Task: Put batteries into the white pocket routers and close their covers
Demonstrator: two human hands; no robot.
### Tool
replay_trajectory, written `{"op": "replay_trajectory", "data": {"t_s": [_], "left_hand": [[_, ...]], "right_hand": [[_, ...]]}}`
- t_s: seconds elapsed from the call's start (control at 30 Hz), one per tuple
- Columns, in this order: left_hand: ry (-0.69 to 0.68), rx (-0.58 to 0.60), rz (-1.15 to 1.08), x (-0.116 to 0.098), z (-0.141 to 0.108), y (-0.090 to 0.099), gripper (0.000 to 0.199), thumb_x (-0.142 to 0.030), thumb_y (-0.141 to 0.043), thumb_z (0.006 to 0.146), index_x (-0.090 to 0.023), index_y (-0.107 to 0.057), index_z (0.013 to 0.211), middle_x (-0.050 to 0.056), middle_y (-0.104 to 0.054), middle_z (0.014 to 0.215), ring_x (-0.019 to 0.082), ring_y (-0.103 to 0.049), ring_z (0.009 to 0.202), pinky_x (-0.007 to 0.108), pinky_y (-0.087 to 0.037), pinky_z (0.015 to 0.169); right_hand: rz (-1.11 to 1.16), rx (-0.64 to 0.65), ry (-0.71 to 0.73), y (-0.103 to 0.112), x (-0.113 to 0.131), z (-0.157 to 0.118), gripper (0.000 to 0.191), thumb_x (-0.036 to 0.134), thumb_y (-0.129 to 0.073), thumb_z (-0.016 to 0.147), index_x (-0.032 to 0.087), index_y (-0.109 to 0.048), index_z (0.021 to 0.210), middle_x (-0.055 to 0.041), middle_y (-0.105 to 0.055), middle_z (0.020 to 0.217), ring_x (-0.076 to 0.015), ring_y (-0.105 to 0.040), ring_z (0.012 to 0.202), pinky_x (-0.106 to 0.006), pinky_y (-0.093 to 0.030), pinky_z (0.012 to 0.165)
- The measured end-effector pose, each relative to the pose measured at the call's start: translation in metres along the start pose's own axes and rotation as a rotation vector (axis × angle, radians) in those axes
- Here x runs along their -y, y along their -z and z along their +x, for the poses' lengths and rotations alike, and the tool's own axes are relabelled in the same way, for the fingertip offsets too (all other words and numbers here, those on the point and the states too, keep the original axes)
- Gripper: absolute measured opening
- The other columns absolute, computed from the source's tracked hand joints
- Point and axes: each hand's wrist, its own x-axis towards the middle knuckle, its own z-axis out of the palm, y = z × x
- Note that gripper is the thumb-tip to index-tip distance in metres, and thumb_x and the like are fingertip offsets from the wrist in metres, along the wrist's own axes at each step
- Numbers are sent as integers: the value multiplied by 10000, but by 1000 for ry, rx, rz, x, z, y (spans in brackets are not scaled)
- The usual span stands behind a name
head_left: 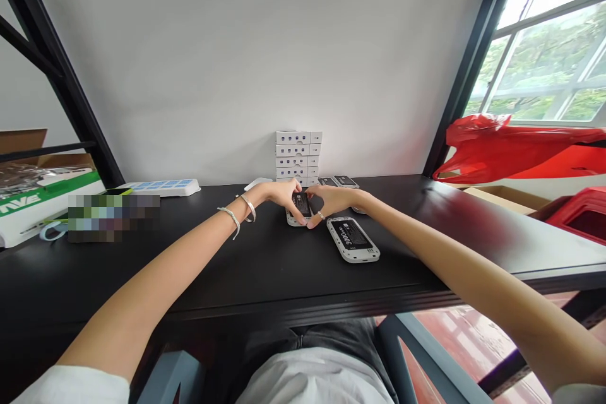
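Rugged white handheld device [300, 207] lies between both hands on the black bench [199, 271], its black back panel facing up, as seen from the head camera. Left hand [283, 194] comes over its top edge and right hand [332, 199] meets it from the side, with the fingers [297, 209] curled narrowly onto its rim, holding it. Gripping by the rim like that leaves the panel uncovered and the device square. Just beside it lies a second device [353, 240], its panel printed "3000" plus smaller, unreadable characters. Behind stands a stack of white boxes [293, 154], their blue labels too small to read; a green carton [47, 207] at left shows letters like "NVE".
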Motion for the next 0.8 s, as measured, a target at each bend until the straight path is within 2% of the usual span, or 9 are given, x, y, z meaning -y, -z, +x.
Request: {"op": "replay_trajectory", "data": {"t_s": [0.17, 0.23, 0.33, 0.43, 0.5, 0.57, 0.7, 0.8], "left_hand": [[-141, -100, -319, 12, 7, 11, 634, -383, -820, 526, -212, -568, 1082, 116, -567, 1208, 262, -559, 1102, 331, -504, 829], [-161, -191, -408, 21, 9, 15, 515, -354, -794, 587, -199, -624, 1048, 111, -615, 1146, 239, -606, 1013, 320, -524, 780], [-71, -409, -407, 36, 10, 15, 454, -305, -743, 670, -176, -636, 1091, 120, -638, 1140, 196, -644, 862, 310, -540, 726], [18, -515, -332, 48, 13, 5, 381, -257, -702, 711, -151, -645, 1072, 143, -616, 1195, 215, -643, 877, 319, -540, 716], [49, -530, -270, 53, 16, -4, 281, -270, -687, 730, -154, -678, 985, 131, -644, 1151, 240, -638, 915, 333, -534, 740], [47, -507, -203, 55, 20, -10, 267, -331, -705, 720, -171, -695, 933, 103, -672, 1104, 252, -629, 957, 336, -520, 794], [-8, -405, -82, 59, 24, -11, 528, -504, -745, 637, -192, -666, 1056, 73, -666, 1138, 252, -616, 1012, 314, -485, 871], [-31, -319, 0, 63, 25, -7, 603, -594, -675, 668, -214, -634, 1134, 64, -639, 1205, 256, -593, 1075, 305, -465, 897]], "right_hand": [[-6, 7, -9, 0, -8, 2, 845, 668, -740, 498, 250, -540, 1205, -70, -573, 1242, -363, -528, 1136, -427, -464, 889], [-8, 2, -1, -1, -12, 4, 858, 668, -738, 500, 258, -534, 1226, -65, -558, 1271, -361, -516, 1159, -421, -453, 914], [-10, 18, 29, -1, -16, 5, 884, 670, -729, 515, 270, -513, 1273, -60, -517, 1324, -349, -489, 1197, -407, -437, 946], [-18, 33, 29, -2, -16, 5, 903, 685, -715, 529, 273, -490, 1301, -67, -492, 1341, -342, -469, 1216, -408, -432, 954], [-24, 37, 27, -2, -16, 4, 912, 691, -711, 531, 277, -481, 1310, -69, -485, 1345, -344, -461, 1221, -419, -429, 958], [-27, 37, 28, -2, -16, 4, 920, 694, -709, 528, 282, -477, 1317, -68, -477, 1352, -349, -456, 1223, -431, -423, 964], [-20, 48, 26, 0, -16, 2, 935, 692, -710, 525, 286, -467, 1332, -69, -466, 1365, -357, -449, 1229, -443, -416, 971], [-25, 62, 18, 2, -15, -1, 953, 693, -710, 524, 284, -456, 1346, -72, -465, 1372, -363, -433, 1244, -449, -405, 980]]}}
